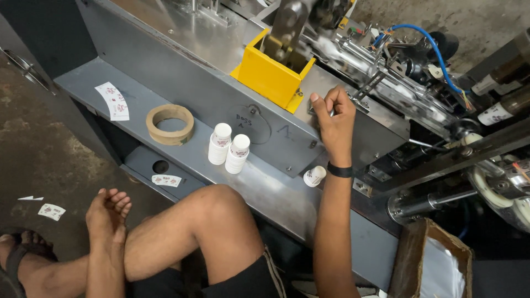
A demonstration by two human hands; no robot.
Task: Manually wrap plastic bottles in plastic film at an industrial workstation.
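1. Head view looks down on a grey steel machine ledge (138,105) that serves as a bench, with a yellow open metal box (270,74) mounted above it.
2. Right hand (333,113) is raised against the machine's steel top plate, fingers curled tight around something small; what it grips cannot be made out.
3. Left hand (107,212) rests loosely on the person's crossed leg, fingers relaxed, holding nothing.
4. Nearest the right wrist, a small white paper cup (314,176) lies on its side on the ledge.
5. Two stacks of white printed paper cups (229,146) stand upright side by side, left of it.
6. A brown cardboard tape ring (170,124) lies flat further left, beside a flat printed cup blank (114,100).
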